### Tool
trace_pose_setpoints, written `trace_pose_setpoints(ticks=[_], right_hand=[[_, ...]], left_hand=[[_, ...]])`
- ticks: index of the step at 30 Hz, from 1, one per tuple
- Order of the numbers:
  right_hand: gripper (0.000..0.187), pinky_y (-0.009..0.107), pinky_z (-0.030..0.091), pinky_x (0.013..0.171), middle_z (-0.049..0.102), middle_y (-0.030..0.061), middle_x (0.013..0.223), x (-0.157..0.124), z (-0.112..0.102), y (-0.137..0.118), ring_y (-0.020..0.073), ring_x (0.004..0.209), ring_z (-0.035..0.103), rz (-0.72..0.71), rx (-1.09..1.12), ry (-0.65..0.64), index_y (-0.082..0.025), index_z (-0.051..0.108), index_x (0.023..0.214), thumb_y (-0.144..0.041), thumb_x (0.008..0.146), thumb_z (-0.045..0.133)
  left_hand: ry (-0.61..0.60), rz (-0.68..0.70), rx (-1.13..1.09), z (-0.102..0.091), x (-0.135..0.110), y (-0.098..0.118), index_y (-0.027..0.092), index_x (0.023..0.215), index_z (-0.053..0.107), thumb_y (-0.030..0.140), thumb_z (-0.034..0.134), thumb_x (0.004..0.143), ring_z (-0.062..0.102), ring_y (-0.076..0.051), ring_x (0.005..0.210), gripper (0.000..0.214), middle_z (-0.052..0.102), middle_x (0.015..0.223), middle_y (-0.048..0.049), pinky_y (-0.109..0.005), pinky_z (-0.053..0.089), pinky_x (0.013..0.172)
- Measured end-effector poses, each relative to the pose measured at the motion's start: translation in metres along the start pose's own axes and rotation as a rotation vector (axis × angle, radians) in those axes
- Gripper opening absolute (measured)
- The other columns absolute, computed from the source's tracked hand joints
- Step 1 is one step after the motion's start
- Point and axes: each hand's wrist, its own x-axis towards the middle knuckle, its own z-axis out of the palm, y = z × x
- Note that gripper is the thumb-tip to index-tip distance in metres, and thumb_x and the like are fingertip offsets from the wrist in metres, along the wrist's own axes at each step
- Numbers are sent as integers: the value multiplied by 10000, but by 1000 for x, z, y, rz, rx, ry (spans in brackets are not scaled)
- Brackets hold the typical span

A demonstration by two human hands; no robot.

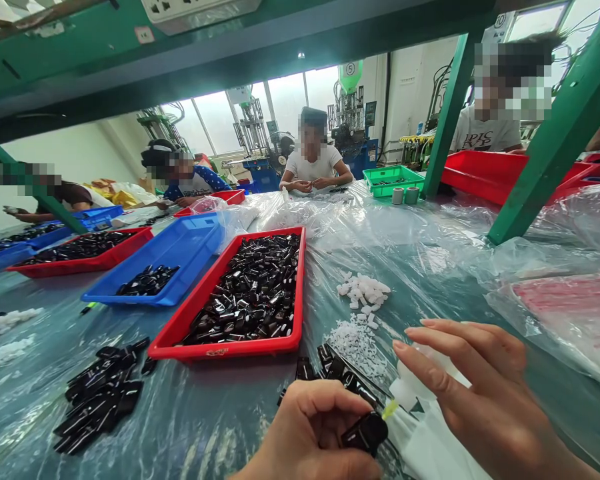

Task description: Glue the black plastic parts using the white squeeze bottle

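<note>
My left hand [315, 433] pinches a small glossy black plastic part [365, 433] between thumb and curled forefinger. Right beside that part is a narrow yellow-green tip [390, 408]; whether the two touch I cannot tell. My right hand [490, 393] hovers with its fingers stretched out and apart, over a white object [410, 393] it partly hides. Behind my left hand lie several more black parts [337, 367]. Farther back are a heap of tiny white pieces [355, 343] and a pile of larger white pieces [364, 291].
A red tray [230, 351] full of black parts stands ahead, beside a blue tray [130, 298] holding fewer. Loose black parts [100, 393] lie at left. Plastic film covers the table. A green post [540, 180] rises at right; several people sit across.
</note>
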Motion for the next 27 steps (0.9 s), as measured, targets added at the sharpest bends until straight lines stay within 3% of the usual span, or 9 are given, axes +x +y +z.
trace_pose_setpoints(ticks=[21, 27], right_hand=[[316, 470, 296, 907, 625, 92, 1028, -1, 2, 1, 237, 1076, 495, -18, 80, -20, -176, 648, 1037, -22, 898, 408], [343, 469, 295, 911, 634, 89, 996, 2, 1, 2, 222, 1056, 510, 2, 72, -23, -178, 650, 1002, -7, 902, 371]], left_hand=[[-2, -24, 75, 4, 1, 6, 154, 736, 754, -65, 737, 467, 505, -62, 532, 347, 569, 575, 24, -142, 385, 485], [10, -7, 47, 2, 1, 4, 148, 735, 746, -72, 735, 466, 537, -62, 543, 348, 616, 597, 19, -133, 416, 499]])
